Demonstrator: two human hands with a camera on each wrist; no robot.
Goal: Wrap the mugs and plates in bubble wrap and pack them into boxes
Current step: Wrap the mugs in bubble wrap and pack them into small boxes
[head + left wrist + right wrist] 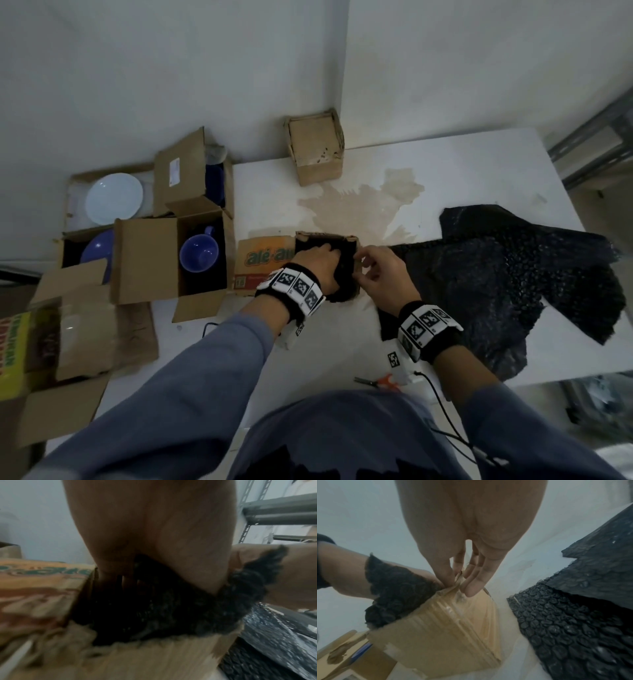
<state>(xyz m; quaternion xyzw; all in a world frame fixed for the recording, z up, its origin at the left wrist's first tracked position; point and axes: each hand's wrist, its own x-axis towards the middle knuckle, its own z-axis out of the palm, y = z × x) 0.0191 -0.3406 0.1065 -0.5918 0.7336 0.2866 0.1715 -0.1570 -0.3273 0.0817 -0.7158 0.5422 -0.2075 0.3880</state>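
A small cardboard box (325, 235) with an "alé alé" printed flap (265, 260) stands open in the middle of the white table (462, 164). A bundle in black bubble wrap (163, 608) sits partly inside it, with wrap spilling over the near rim (397, 588). My left hand (317, 262) lies on top of the bundle, fingers (123, 581) curled down over it between wrap and box wall. My right hand (368, 265) pinches the box's taped right edge (458, 582) between thumb and fingers. What the wrap covers is hidden.
A large loose sheet of black bubble wrap (513, 274) lies to the right. At left, open boxes hold a blue mug (200, 253), a blue dish (99, 251) and a white plate (114, 198). A small box (317, 150) stands at the back. Orange-handled scissors (380, 381) lie near me.
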